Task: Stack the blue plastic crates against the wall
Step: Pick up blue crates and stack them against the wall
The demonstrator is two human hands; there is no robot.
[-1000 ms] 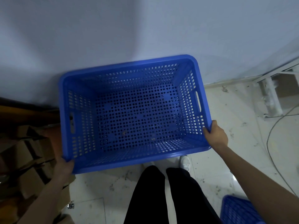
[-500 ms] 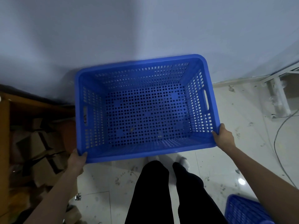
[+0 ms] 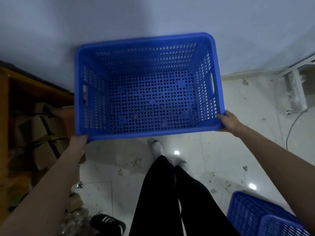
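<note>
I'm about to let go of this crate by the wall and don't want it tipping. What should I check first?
1. Both hands on the crate: ok, left hand and right hand grip the near corners.
2. Crate empty: ok.
3. Far rim at the wall: ok, looks close.
4. Resting on the floor or another crate: cannot tell.
5. Clear of the cardboard boxes on the left: cannot tell.
6. Feet clear: ok, shoe is nearer than the near rim.

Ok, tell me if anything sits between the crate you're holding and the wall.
Nothing visible does. The blue crate, gripped at its near corners by the left hand and the right hand, has its far rim up near the wall. The wooden shelf with cardboard boxes stands left, beside the path.
</note>
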